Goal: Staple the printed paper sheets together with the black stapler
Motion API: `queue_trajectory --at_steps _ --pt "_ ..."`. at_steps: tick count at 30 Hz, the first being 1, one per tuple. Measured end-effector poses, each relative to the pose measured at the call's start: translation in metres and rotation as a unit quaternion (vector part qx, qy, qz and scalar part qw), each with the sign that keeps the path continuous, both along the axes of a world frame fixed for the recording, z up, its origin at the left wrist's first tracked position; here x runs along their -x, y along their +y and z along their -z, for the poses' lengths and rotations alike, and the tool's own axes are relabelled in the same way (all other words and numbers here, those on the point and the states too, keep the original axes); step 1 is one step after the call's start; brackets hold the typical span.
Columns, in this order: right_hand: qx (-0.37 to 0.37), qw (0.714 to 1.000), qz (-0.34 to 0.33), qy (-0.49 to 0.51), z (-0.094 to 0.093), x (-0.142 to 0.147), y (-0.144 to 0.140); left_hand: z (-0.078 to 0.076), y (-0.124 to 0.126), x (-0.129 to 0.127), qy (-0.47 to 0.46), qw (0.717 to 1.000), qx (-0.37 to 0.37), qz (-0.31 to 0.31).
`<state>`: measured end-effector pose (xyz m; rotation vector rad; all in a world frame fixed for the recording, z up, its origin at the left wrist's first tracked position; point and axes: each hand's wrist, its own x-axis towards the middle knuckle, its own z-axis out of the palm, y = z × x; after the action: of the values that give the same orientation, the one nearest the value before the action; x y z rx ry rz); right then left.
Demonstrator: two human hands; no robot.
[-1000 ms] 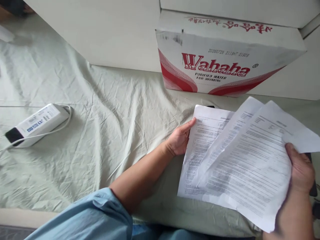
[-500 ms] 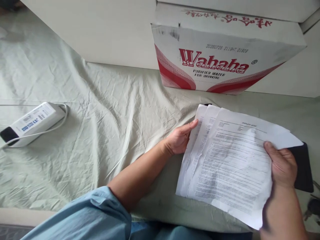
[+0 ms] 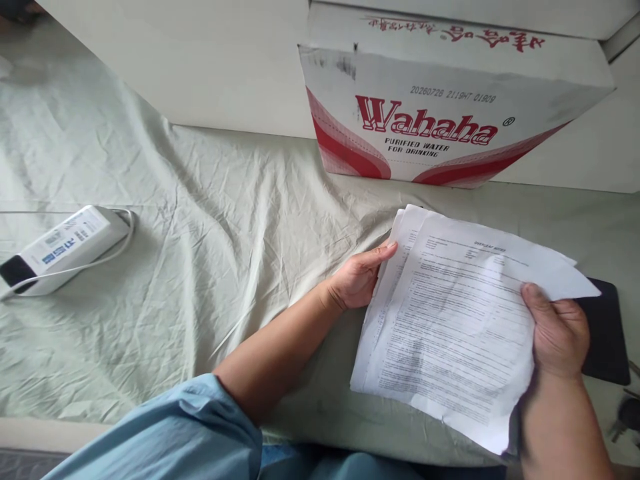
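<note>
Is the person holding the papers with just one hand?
No, the left hand holds the papers at one edge, and the right hand grips the opposite side.

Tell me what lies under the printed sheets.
Pale green cloth spreads beneath the printed sheets, and a flat black object shows past their right corner, partly behind the right hand. Whatever else the sheets cover cannot be seen.

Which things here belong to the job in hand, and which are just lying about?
In use: printed sheets, held by the left hand and right hand.
Lying about: Wahaha water carton; white labelled box; white cable; black flat object; probable keys.
</note>
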<state>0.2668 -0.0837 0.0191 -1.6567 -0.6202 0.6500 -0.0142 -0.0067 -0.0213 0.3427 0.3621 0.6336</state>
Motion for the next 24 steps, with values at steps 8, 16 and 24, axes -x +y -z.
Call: queue_trajectory --at_steps 8,16,24 --pt "0.001 1.000 0.005 -0.005 -0.0012 0.0036 -0.0005 -0.0059 0.0002 -0.0010 -0.011 0.999 -0.028 -0.014" --pt "-0.005 1.000 -0.011 -0.018 0.0045 -0.0027 -0.0022 -0.0043 -0.0001 -0.0025 -0.001 0.999 -0.033 -0.021" --pt "-0.004 0.999 -0.015 -0.039 0.0060 -0.0011 -0.0031 -0.0018 -0.0001 -0.0017 0.001 0.999 -0.040 -0.010"
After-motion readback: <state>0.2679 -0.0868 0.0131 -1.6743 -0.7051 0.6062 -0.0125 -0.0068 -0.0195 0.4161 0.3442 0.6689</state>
